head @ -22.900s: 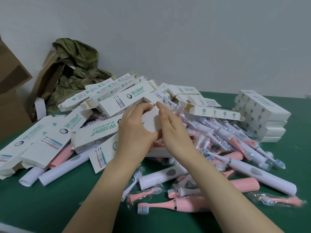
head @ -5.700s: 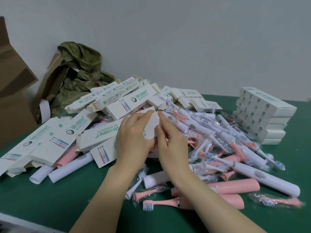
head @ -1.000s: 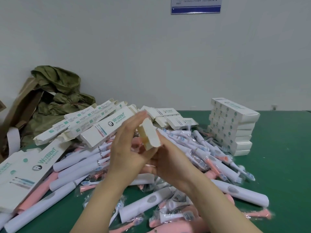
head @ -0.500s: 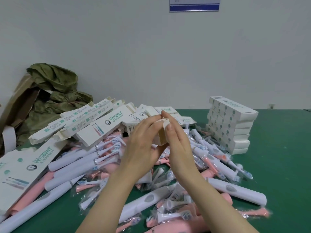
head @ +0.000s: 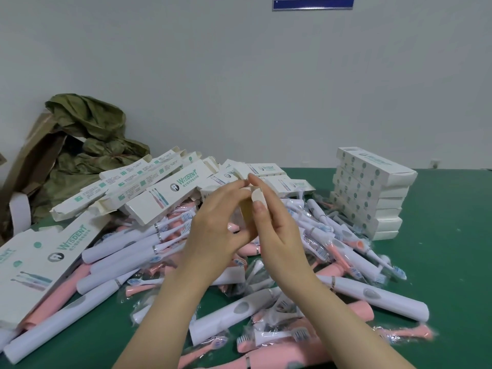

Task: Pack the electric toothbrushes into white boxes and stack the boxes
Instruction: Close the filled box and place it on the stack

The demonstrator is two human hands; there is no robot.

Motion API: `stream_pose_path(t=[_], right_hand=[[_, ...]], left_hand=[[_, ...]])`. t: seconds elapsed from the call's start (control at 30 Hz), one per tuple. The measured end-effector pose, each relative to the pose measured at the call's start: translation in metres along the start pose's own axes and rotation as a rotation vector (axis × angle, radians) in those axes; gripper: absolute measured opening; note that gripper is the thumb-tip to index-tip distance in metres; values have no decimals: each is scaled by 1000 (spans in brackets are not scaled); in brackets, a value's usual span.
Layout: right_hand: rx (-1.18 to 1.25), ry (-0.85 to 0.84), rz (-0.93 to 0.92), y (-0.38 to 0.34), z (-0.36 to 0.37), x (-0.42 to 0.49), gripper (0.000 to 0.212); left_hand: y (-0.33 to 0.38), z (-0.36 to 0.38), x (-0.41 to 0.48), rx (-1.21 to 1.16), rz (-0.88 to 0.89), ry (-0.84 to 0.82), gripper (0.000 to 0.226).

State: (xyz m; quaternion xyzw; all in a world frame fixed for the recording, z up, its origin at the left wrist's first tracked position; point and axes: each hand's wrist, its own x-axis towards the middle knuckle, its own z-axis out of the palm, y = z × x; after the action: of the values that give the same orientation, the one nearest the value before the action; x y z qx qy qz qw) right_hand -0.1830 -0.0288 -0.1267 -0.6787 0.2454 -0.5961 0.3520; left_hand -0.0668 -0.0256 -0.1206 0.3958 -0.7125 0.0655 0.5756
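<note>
I hold a white toothbrush box [head: 247, 210] end-on in front of me, above the pile. My left hand [head: 215, 230] grips it from the left, thumb under and fingers over the top. My right hand [head: 274, 230] pinches its end flap [head: 257, 195] between thumb and forefinger. Most of the box is hidden behind my hands. Below lies a heap of white and pink electric toothbrushes [head: 372, 296] and bagged brush heads [head: 322, 251]. A neat stack of closed white boxes [head: 372, 187] stands at the right.
Unfilled and flat WISDENT boxes [head: 159, 193] are heaped behind and to the left of the pile. An olive cloth bag [head: 87, 145] and brown cardboard [head: 29, 161] lean on the wall at the left. Green table surface [head: 452, 262] shows at the right.
The box has stayed raised between my hands. My right thumb and forefinger have shifted onto the end flap, which now stands out to the right.
</note>
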Motion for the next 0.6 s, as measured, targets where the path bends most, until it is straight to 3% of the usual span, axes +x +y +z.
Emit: stream_pose_path(t=[0.13,0.2,0.27,0.33,0.47,0.6], right_hand=[[4,19,-17,1,3,-1,33],[75,52,14,0,0,0,32],[107,89,32,-2,-5,2,30],[84,97,31,-3,-7,3,29],[55,19,-8,-7,-1,-1,34],[62,-5,-25,-6,0,-3,35]], left_hand=[[1,-1,3,-13,0,35,12],[0,-5,1,-33,-6,-118,31],[-4,-9,-4,-6,-14,-266,69],[-4,-10,-5,12,-60,-251,89],[-2,-8,-4,7,-9,-67,51],[7,-2,-7,-32,-78,14,44]])
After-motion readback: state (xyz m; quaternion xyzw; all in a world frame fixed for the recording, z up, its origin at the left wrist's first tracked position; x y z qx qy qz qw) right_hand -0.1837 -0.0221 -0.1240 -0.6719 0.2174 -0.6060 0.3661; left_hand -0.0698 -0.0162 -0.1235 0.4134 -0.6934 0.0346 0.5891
